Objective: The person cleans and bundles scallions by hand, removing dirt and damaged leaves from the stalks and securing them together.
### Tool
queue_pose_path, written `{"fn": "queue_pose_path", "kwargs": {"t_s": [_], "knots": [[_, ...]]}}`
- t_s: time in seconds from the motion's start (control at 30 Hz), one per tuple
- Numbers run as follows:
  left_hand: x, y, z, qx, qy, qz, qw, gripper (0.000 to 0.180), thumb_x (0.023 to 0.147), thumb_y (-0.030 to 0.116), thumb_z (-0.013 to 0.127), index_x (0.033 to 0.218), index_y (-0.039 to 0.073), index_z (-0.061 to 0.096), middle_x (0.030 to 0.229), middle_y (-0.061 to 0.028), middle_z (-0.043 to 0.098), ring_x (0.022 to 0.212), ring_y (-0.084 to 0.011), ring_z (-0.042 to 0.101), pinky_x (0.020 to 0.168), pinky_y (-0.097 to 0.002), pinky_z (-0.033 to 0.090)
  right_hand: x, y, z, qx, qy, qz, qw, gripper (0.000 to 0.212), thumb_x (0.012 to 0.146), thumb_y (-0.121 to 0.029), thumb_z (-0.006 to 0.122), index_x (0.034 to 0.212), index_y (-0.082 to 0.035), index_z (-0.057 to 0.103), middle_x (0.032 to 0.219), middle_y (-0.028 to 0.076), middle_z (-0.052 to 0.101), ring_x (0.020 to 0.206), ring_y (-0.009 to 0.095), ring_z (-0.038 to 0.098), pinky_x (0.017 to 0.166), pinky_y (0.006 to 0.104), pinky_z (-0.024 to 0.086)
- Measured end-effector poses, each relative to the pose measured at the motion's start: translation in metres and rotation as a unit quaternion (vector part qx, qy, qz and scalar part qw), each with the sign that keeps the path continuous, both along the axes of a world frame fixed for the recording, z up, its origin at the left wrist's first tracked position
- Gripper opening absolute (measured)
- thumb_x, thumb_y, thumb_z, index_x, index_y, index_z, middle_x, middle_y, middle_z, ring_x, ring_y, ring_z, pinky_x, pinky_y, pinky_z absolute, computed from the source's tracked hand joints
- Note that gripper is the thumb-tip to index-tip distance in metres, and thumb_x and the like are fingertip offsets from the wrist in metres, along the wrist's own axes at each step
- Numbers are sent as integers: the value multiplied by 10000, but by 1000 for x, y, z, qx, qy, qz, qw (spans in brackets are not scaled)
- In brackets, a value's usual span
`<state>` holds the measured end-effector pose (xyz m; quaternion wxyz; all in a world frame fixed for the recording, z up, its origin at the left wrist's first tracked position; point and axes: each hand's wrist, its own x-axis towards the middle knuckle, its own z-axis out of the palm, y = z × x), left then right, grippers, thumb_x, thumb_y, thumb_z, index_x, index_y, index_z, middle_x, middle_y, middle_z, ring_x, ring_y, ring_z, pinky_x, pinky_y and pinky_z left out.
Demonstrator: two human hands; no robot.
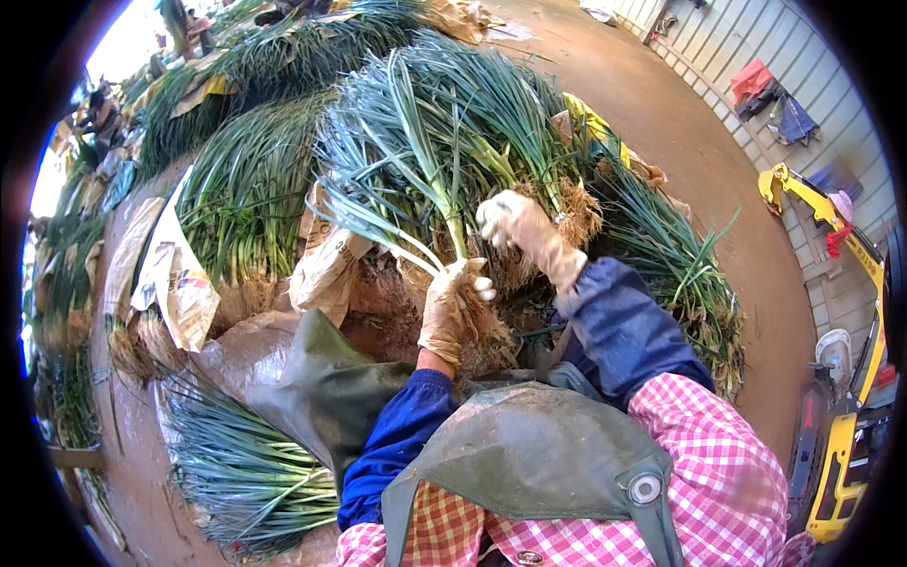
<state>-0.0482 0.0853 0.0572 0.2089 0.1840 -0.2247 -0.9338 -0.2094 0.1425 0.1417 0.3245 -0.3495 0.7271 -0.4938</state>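
My left hand (450, 310), in a cream glove, is closed round the lower stems of a few long green onions (440, 203). Their leaves point up and away from me, and shaggy brown roots (489, 345) hang below the fist. To its upper right, my right hand (520, 230) is gloved too, its fingers curled in, beside the root ends of a large heap of green onions (501, 99). Whatever those fingers may hold is hidden.
More green onion bundles (248, 184) lie to the left, with a pale sack (178, 274) among them. Another bunch (246, 463) rests at lower left. A yellow machine arm (855, 250) stands at right, before a corrugated wall (756, 47) with cloths hanging on it.
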Motion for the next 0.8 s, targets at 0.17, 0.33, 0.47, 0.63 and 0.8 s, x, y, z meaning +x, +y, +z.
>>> {"fn": "queue_pose_path", "kwargs": {"t_s": [0.17, 0.33, 0.47, 0.63, 0.8], "knots": [[-11, 2, 0, -29, -1, 4, 1000, 298, 959, 270, 506, 1042, -1, 599, 718, -42, 614, 523, -106, 546, 436, -225, 442, -18, -61, -31, -46, -288, 55, 955, 385, 959, -354, 506, 1113, -8, 576, 965, 98, 658, 823, 171, 649, 707, 288, 547], [-7, -4, -1, 60, -32, 129, 989, 232, 977, 295, 467, 1024, 87, 559, 614, 27, 475, 415, -97, 433, 354, -225, 361, 28, -69, -43, -65, -10, -119, 991, 246, 973, -225, 483, 942, -30, 629, 743, 32, 646, 609, 97, 585, 534, 230, 471], [-7, -12, 3, 72, -9, 165, 984, 233, 981, 296, 460, 1003, 82, 553, 588, 43, 422, 412, -88, 427, 341, -233, 354, 49, -33, -23, -180, -200, -60, 961, 217, 955, -244, 532, 918, -55, 632, 673, -17, 598, 496, 23, 467, 428, 161, 346], [-9, -14, 8, 139, -7, 195, 971, 274, 988, 305, 430, 851, 112, 568, 591, 54, 458, 436, -68, 424, 375, -220, 341, 76, 28, 4, 31, -138, 145, 979, 264, 930, -278, 537, 915, -21, 598, 641, 32, 605, 488, 88, 566, 420, 185, 412], [-4, -22, -5, 73, -49, 211, 974, 259, 993, 293, 432, 915, 80, 558, 581, 43, 417, 409, -77, 403, 347, -222, 339, 71, 62, 38, -80, -142, 244, 956, 319, 932, -271, 516, 844, 15, 628, 704, 104, 659, 543, 106, 602, 480, 208, 465]]}}
